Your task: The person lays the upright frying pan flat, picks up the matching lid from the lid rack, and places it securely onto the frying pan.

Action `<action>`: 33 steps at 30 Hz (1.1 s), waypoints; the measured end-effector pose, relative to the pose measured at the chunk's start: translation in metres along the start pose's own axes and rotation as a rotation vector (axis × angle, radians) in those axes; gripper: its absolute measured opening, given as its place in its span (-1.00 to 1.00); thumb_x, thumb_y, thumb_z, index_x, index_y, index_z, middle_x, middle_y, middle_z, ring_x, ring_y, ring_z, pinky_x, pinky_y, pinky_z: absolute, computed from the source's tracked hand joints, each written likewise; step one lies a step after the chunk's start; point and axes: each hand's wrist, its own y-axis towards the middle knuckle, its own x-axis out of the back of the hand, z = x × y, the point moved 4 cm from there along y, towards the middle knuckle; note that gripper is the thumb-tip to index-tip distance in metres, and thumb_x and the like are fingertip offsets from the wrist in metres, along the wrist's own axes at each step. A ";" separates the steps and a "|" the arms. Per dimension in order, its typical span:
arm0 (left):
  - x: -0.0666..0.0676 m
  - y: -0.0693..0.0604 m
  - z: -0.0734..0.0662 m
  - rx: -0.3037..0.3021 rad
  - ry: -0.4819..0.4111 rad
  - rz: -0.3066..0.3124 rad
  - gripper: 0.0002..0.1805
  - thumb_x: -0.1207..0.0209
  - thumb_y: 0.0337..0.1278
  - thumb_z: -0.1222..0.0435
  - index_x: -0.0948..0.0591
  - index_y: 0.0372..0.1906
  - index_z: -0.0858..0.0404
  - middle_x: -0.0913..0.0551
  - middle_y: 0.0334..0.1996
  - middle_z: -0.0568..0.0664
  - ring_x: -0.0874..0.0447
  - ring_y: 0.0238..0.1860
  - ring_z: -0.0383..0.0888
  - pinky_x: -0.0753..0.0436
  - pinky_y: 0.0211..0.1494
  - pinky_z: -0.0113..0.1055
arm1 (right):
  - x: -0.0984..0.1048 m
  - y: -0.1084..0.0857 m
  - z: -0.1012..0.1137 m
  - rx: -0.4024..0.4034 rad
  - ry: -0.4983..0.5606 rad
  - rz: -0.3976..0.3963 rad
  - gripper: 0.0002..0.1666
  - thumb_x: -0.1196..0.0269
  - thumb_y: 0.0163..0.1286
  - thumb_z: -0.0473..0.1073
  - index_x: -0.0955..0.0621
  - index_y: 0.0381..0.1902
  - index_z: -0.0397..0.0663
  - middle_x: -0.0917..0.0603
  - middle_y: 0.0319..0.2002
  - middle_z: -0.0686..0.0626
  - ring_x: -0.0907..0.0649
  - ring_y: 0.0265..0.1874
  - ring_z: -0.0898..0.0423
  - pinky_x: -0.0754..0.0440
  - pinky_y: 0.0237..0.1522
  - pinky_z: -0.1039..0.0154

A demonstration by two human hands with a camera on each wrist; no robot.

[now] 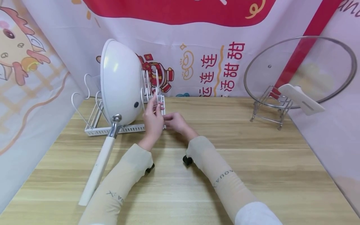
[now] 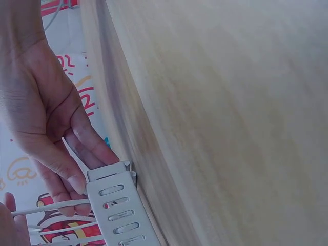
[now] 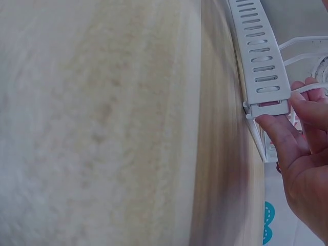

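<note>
A white wire pot rack [image 1: 132,128] with slotted rails stands at the back left of the table. In the head view, my left hand [image 1: 153,120] is at its right end, with thumb and fingers pinching an upright wire divider [image 1: 144,82]. Beside it, my right hand [image 1: 176,122] grips the rack's right front corner. The right wrist view shows the right hand [image 3: 307,169] with its index finger on the end of the slotted rail [image 3: 264,69] and its thumb by a wire. A white wok [image 1: 121,84] stands on edge in the rack.
The wok's long white handle [image 1: 97,170] reaches toward the table's front left. At the back right, a glass lid [image 1: 298,37] leans in a metal stand [image 1: 267,115], with a white spatula [image 1: 302,98] in front. A printed cloth [image 1: 174,40] hangs behind the wooden table [image 1: 225,150].
</note>
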 end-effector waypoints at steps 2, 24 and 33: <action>0.000 0.000 0.000 -0.004 0.003 0.003 -0.50 -0.05 0.44 0.57 -0.45 0.41 0.32 -0.68 -0.06 0.28 -0.71 -0.08 0.15 -0.72 0.00 -0.21 | 0.000 0.000 0.000 0.000 0.002 0.000 -0.65 -0.26 0.46 -0.39 -0.67 0.17 -0.24 -0.71 0.11 -0.21 -0.71 0.05 -0.05 -0.71 0.05 0.16; -0.010 0.001 -0.002 -0.010 0.026 -0.004 -0.52 -0.06 0.45 0.55 -0.46 0.40 0.32 -0.69 -0.06 0.26 -0.71 -0.11 0.02 -0.71 -0.03 -0.24 | 0.009 0.004 -0.005 0.001 -0.007 -0.005 -0.62 -0.25 0.44 -0.45 -0.65 0.18 -0.27 -0.68 0.15 -0.24 -0.69 0.10 -0.09 -0.71 0.05 0.18; -0.014 0.002 -0.001 -0.012 -0.010 -0.023 -0.50 -0.07 0.42 0.58 -0.46 0.41 0.34 -0.70 -0.09 0.26 -0.71 -0.14 0.04 -0.72 -0.07 -0.22 | 0.012 0.003 -0.005 -0.017 0.005 -0.006 -0.63 -0.25 0.45 -0.43 -0.66 0.18 -0.25 -0.68 0.15 -0.22 -0.69 0.10 -0.07 -0.72 0.02 0.21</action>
